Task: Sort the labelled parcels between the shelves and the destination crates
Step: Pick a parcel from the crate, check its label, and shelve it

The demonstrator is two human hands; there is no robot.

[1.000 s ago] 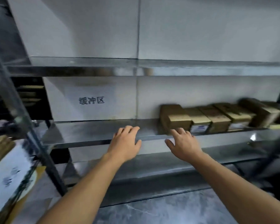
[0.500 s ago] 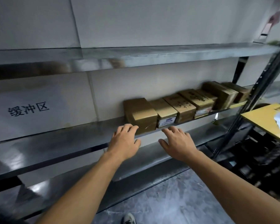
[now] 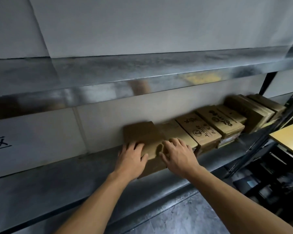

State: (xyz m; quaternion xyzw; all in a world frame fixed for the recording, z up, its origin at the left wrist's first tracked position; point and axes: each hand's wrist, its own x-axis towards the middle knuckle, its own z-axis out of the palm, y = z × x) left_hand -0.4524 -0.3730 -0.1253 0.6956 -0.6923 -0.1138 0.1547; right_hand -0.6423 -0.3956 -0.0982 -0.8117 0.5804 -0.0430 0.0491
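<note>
A row of brown cardboard parcels [image 3: 208, 125] stands on the middle steel shelf [image 3: 61, 176], some with black print on top. Both my hands are on the leftmost parcel [image 3: 142, 132], which looks blurred. My left hand [image 3: 131, 158] lies over its front left corner, fingers spread on top and thumb on the front face. My right hand [image 3: 178, 156] lies on its front right part, fingers flat on top and reaching toward the neighbouring parcel [image 3: 181, 134]. Neither hand clearly wraps round the parcel.
An upper steel shelf [image 3: 142, 73] runs close above the parcels. A dark upright post [image 3: 267, 132] stands at the right, with a yellow board [image 3: 289, 139] and dark equipment beyond it. A white sign with black characters [image 3: 0, 142] hangs on the back wall at left. Grey floor lies below.
My view has swung right and closer to the shelf. Both hands have moved forward from in front of the shelf edge onto the leftmost parcel.
</note>
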